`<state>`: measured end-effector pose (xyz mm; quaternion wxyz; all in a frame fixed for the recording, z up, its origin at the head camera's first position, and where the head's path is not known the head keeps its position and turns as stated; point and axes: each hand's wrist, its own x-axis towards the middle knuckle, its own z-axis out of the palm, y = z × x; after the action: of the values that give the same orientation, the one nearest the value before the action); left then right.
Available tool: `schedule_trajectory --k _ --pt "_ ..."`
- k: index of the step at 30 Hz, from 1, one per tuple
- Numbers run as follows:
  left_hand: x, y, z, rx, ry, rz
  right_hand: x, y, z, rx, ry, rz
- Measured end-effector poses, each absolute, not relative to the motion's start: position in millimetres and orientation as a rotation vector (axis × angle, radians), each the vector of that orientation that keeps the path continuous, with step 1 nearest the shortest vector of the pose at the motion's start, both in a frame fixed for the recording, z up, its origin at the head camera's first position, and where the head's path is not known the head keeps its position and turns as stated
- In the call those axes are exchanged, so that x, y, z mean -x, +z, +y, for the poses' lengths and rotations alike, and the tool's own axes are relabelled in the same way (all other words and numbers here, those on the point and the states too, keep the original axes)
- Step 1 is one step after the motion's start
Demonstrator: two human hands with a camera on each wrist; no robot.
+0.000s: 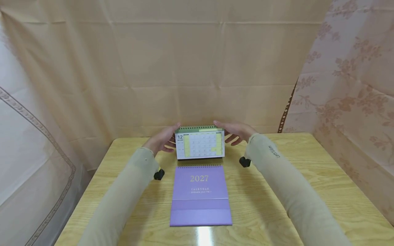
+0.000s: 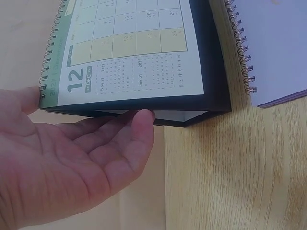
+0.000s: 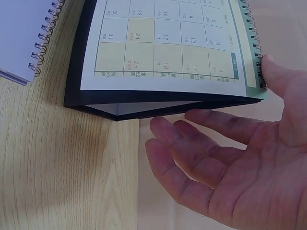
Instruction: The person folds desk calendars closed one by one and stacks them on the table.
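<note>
A desk calendar (image 1: pixel 200 143) with a black base stands upright near the table's back edge, showing a December page under a green spiral-bound top. My left hand (image 1: pixel 163 139) holds its left end. In the left wrist view that thumb is at the spiral corner, and the curled fingers (image 2: pixel 141 129) lie along the open side of the base. At the other end my right hand (image 1: pixel 238 131) grips the calendar, thumb at the spiral and forefinger against the rear edge. Its other fingers (image 3: pixel 165 158) are loosely bent beside the base.
A purple 2027 calendar (image 1: pixel 200 191) lies on the wooden table (image 1: pixel 264 205) in front of the standing one. Behind the table hangs a beige curtain (image 1: pixel 172 68). Patterned cloth (image 1: pixel 357 95) hangs at the right, and whitish cloth (image 1: pixel 30 136) at the left.
</note>
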<state>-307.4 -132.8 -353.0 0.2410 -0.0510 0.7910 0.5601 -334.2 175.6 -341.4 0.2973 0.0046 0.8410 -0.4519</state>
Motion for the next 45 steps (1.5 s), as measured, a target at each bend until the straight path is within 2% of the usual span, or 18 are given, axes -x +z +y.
schedule_trajectory --k 45 --pt "308.2 -353.0 -131.9 0.163 1.566 2.14 333.7 -342.5 174.0 -0.004 -1.221 2.228"
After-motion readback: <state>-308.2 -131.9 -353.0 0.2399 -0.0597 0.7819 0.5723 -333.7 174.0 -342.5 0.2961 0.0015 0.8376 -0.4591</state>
